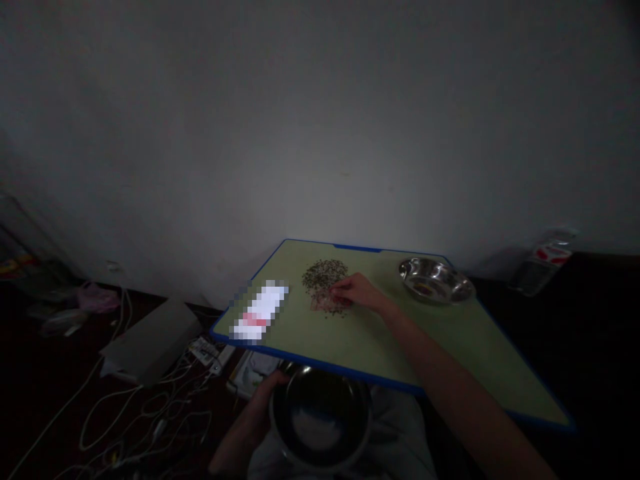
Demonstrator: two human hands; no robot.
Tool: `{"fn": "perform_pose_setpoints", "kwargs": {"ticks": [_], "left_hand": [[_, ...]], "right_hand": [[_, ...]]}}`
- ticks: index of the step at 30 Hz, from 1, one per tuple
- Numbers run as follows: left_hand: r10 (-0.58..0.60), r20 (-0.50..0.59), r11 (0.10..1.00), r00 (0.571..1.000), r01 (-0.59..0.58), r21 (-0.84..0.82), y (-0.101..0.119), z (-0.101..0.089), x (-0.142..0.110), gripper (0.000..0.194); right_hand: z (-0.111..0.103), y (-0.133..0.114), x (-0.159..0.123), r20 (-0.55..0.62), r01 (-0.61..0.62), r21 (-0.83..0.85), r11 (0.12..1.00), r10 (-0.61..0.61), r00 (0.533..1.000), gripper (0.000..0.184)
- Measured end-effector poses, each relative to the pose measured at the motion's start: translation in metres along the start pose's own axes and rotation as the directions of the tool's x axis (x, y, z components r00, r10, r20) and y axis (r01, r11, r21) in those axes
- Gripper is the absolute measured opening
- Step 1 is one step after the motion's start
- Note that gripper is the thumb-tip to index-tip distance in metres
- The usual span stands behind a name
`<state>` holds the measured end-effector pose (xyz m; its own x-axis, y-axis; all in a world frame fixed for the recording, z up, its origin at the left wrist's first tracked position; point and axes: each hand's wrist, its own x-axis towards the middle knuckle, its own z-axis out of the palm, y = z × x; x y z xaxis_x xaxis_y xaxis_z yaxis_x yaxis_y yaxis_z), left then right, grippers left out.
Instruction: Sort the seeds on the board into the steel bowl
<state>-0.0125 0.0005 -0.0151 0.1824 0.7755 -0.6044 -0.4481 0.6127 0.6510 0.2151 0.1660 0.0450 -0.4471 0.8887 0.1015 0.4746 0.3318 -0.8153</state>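
A loose scatter of small dark grains (325, 271), perhaps seeds, lies on the pale green tabletop (370, 340). At its near right edge is my right hand (353, 291), its fingers drawn together low over the grains. Beneath and beside the fingertips is a thin pinkish patch (320, 303), too dim to name. Whatever the fingers pinch is hidden. Below the table's near edge, my left hand (270, 390) grips the rim of a round metal bowl (320, 427) over my lap. The bowl's inside is dark.
A second shiny metal bowl (435, 283) stands at the table's right, with something small inside. A bright, blurred-out phone-like screen (263, 313) lies at the left. Tangled cables (165, 407) and a grey box (153, 340) are on the floor; a plastic bottle (545, 260) stands at right.
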Motion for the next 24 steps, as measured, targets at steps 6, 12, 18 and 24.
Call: {"fn": "perform_pose_setpoints", "kwargs": {"ticks": [6, 12, 18, 24], "left_hand": [[-0.007, -0.013, 0.998, 1.000, 0.008, 0.062, -0.003, -0.004, 0.003, 0.016], [0.001, -0.001, 0.998, 1.000, -0.001, 0.058, -0.002, -0.003, 0.006, 0.014], [-0.064, -0.022, 0.996, 0.998, 0.065, 0.053, -0.005, -0.007, 0.009, 0.019], [-0.034, -0.016, 0.999, 0.999, 0.034, 0.033, -0.006, -0.006, 0.009, 0.018]], "right_hand": [[-0.001, -0.003, -0.002, 0.029, -0.020, 0.036, 0.999, 0.019, 0.999, 0.030], [-0.003, -0.007, -0.003, 0.049, -0.038, 0.032, 0.999, 0.037, 0.998, 0.029], [-0.001, -0.011, -0.006, 0.105, -0.064, 0.076, 0.995, 0.056, 0.993, 0.027], [-0.003, -0.015, -0.008, 0.099, -0.079, 0.122, 0.989, 0.067, 0.993, 0.028]]}}
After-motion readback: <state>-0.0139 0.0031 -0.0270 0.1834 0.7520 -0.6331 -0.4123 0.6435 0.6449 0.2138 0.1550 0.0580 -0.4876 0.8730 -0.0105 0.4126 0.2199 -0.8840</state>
